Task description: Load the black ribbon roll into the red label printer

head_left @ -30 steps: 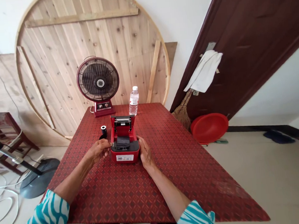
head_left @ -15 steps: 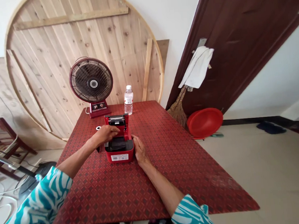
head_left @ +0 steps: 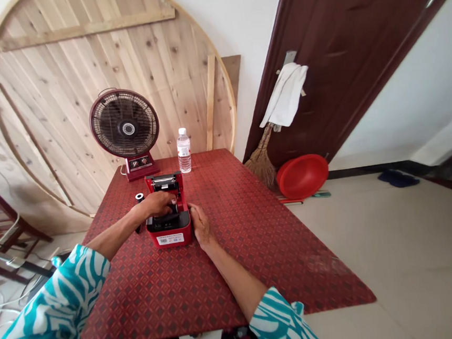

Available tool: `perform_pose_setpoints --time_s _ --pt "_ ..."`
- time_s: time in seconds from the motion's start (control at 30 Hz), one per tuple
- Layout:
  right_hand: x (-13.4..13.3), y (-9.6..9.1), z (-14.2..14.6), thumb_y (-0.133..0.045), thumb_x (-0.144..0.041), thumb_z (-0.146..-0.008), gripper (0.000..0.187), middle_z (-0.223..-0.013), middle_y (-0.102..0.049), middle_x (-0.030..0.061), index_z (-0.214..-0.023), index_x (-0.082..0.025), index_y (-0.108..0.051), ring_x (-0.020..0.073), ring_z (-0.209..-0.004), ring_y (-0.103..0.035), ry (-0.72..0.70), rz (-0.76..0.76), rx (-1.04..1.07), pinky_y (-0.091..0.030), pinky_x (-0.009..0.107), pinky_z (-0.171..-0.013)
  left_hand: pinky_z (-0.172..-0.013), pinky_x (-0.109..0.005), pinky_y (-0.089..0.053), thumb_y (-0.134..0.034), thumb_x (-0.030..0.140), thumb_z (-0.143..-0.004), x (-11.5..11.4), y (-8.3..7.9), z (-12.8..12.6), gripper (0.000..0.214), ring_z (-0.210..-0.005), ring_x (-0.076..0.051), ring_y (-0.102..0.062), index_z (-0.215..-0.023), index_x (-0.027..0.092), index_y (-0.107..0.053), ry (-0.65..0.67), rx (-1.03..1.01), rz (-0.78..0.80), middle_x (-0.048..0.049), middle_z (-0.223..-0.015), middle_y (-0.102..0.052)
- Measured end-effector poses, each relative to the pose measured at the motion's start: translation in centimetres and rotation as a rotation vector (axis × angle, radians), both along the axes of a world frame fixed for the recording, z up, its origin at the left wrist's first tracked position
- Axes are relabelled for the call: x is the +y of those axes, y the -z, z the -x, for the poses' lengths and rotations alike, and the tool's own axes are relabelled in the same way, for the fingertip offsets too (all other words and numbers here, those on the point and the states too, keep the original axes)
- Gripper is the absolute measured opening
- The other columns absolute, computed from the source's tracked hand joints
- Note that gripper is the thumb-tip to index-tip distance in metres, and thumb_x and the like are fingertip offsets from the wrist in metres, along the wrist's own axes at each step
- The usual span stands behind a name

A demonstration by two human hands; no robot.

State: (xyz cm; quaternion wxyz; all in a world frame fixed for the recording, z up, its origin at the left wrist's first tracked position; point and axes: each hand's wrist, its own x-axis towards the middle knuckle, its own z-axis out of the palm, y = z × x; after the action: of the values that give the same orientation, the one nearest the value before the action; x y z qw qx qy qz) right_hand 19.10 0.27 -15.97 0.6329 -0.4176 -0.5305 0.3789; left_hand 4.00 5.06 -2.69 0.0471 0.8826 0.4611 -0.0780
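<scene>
- The surface (head_left: 259, 272) is big and red with a small pattern. The red machine sits on it, near the far end.
- The fan (head_left: 128, 130) stands behind the machine, well clear of both hands.
- The red machine (head_left: 169, 223) has its lid (head_left: 164, 183) standing up at the back. It looks like hard plastic, so it should feel stiff, not too heavy, and a bit smooth. The best place to hold it is low, on its two side walls. The lid may be the weak part, so I would not lift by that.
- The right hand (head_left: 200, 225) is loosely curved and lies flat on the machine's right side. It isn't wrapped around anything. It was there half a second ago too.
- The left hand (head_left: 160, 202) has bent fingers, down over the inside of the machine. I can't tell if they pinch something. Half a second ago this hand was higher, in front of the lid; now it has dipped lower.
- The black roll (head_left: 140, 198) stands just beyond the left wrist. It looks light and could roll away if tipped, so pinch it around its middle.
</scene>
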Motion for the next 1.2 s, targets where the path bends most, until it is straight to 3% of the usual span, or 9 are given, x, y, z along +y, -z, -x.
perform_pose_setpoints --time_s 0.27,0.47,0.6,0.7,0.83,0.9,1.0,1.2 --pt "0.3 0.8 -0.1 -0.039 -0.047 -0.089 0.039 -0.11 -0.065 0.0048 -0.11 -0.024 -0.063 0.0199 -0.106 -0.057 0.004 -0.003 -0.026 -0.041 0.036 -0.095 -0.089 -0.034 -0.045 -0.057 0.014 -0.072 -1.0 0.6 0.6 0.029 -0.105 -0.027 -0.059 -0.099 0.02 -0.066 0.022 -0.173 -0.14 -0.0103 -0.107 -0.066" --pt "0.0 0.4 -0.2 -0.039 -0.047 -0.088 0.039 -0.111 -0.065 0.0055 -0.109 -0.023 -0.063 0.0201 -0.106 -0.056 0.015 0.017 -0.049 -0.041 0.036 -0.096 -0.084 -0.034 -0.046 -0.06 0.021 -0.069 -1.2 -0.2 0.0 0.027 -0.098 -0.028 -0.062 -0.094 0.021 -0.069 -0.034 -0.232 -0.074 -0.0099 -0.098 -0.069" --pt "-0.2 -0.2 -0.3 -0.039 -0.045 -0.089 0.038 -0.111 -0.064 0.0064 -0.109 -0.022 -0.063 0.0201 -0.108 -0.056 0.008 0.008 -0.07 -0.04 0.036 -0.097 -0.082 -0.034 -0.047 -0.06 0.022 -0.071 -2.0 -1.2 0.5 0.031 -0.096 -0.028 -0.062 -0.101 0.021 -0.068 0.012 -0.258 -0.074 -0.0094 -0.102 -0.068" --pt "-0.4 -0.3 -0.4 -0.04 -0.045 -0.089 0.039 -0.112 -0.064 0.0069 -0.111 -0.022 -0.061 0.0207 -0.108 -0.056 -0.014 0.025 -0.071 -0.04 0.037 -0.097 -0.08 -0.031 -0.047 -0.063 0.027 -0.072 -2.4 -2.6 3.0 0.033 -0.087 -0.021 -0.063 -0.104 0.022 -0.065 -0.013 -0.55 -0.025 -0.0055 -0.1 -0.068" --pt "-0.5 -0.4 -0.6 -0.043 -0.048 -0.087 0.04 -0.112 -0.064 0.0064 -0.11 -0.022 -0.062 0.0218 -0.107 -0.056 -0.018 0.059 -0.076 -0.041 0.038 -0.096 -0.074 -0.031 -0.049 -0.068 0.037 -0.07 -1.5 -3.6 8.7 0.041 -0.078 -0.017 -0.062 -0.105 0.017 -0.062 -0.218 -1.139 0.005 -0.0055 -0.092 -0.068" --pt "-0.6 -0.4 -0.6 -0.043 -0.05 -0.087 0.041 -0.112 -0.065 0.0066 -0.111 -0.023 -0.062 0.0224 -0.107 -0.056 -0.011 0.074 -0.078 -0.04 0.039 -0.096 -0.072 -0.031 -0.049 -0.072 0.04 -0.065 -0.7 -2.9 11.4 0.045 -0.076 -0.017 -0.062 -0.102 0.016 -0.061 -0.341 -1.327 0.014 -0.0048 -0.086 -0.067" --pt "-0.7 -0.5 -0.5 -0.044 -0.049 -0.086 0.04 -0.113 -0.065 0.0069 -0.111 -0.023 -0.061 0.0231 -0.108 -0.056 -0.012 0.093 -0.074 -0.04 0.04 -0.096 -0.071 -0.031 -0.05 -0.076 0.043 -0.058 0.8 -0.3 14.0 0.05 -0.074 -0.017 -0.062 -0.096 0.016 -0.058 -0.467 -1.469 0.026 -0.0038 -0.08 -0.067" --pt "-0.7 -0.4 -0.5 -0.045 -0.048 -0.087 0.038 -0.116 -0.064 0.0058 -0.111 -0.024 -0.061 0.0225 -0.108 -0.056 -0.02 0.091 -0.061 -0.042 0.038 -0.094 -0.077 -0.031 -0.049 -0.078 0.04 -0.051 3.3 5.8 15.7 0.051 -0.077 -0.016 -0.063 -0.091 0.014 -0.059 -0.519 -1.384 0.122 -0.003 -0.08 -0.067"
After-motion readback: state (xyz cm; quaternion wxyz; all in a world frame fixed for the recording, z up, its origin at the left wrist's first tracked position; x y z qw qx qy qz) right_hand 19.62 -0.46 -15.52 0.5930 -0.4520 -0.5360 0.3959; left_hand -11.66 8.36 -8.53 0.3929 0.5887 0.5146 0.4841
